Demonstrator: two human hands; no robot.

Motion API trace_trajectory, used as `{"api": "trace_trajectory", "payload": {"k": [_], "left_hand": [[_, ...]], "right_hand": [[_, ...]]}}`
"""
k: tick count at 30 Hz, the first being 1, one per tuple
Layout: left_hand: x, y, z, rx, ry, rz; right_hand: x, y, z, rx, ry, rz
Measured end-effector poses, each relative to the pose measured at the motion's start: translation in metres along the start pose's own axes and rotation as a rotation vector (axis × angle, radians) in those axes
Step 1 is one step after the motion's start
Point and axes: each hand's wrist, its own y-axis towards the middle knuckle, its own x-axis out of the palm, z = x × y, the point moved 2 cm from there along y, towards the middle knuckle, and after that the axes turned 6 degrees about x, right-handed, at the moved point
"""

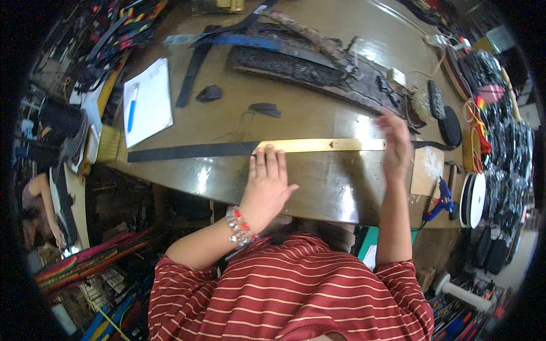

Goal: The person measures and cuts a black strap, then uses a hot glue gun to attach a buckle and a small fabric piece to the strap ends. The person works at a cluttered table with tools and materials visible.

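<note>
Large brown surface, glossy, bright glare patches from overhead light along near edge and far right end. Notepad with blue pen at left part of surface. Dark worn plank lying across far side. Right of surface: piled black straps and buckles, white tape roll. Left side crowded: multicoloured woven bands at top, striped cloth lower down. Another person at left edge, seated low. Floor hidden under clutter.
</note>
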Motion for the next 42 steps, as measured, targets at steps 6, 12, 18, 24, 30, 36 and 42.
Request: {"api": "trace_trajectory", "payload": {"k": [6, 12, 18, 24, 30, 36, 42], "left_hand": [[0.001, -0.007, 0.002, -0.009, -0.094, 0.007], [0.006, -0.010, 0.003, 0.003, -0.130, 0.075], [0.007, -0.009, 0.005, 0.008, -0.137, 0.078], [0.007, -0.006, 0.008, -0.020, -0.107, 0.064], [0.009, -0.007, 0.007, -0.027, -0.153, 0.108], [0.010, -0.007, 0.005, -0.017, -0.155, 0.106], [0.002, -0.003, 0.003, -0.023, -0.143, 0.057]], "right_hand": [[0.149, -0.023, -0.035, 0.126, -0.009, -0.521], [0.171, -0.021, -0.044, 0.040, -0.146, -0.523], [0.177, -0.031, -0.042, -0.186, -0.311, -0.536], [0.178, -0.031, -0.042, -0.209, -0.309, -0.578], [0.175, -0.024, -0.045, -0.249, -0.349, -0.451], [0.174, -0.023, -0.045, -0.334, -0.429, -0.426], [0.159, -0.019, -0.042, -0.273, -0.494, -0.495]]}}
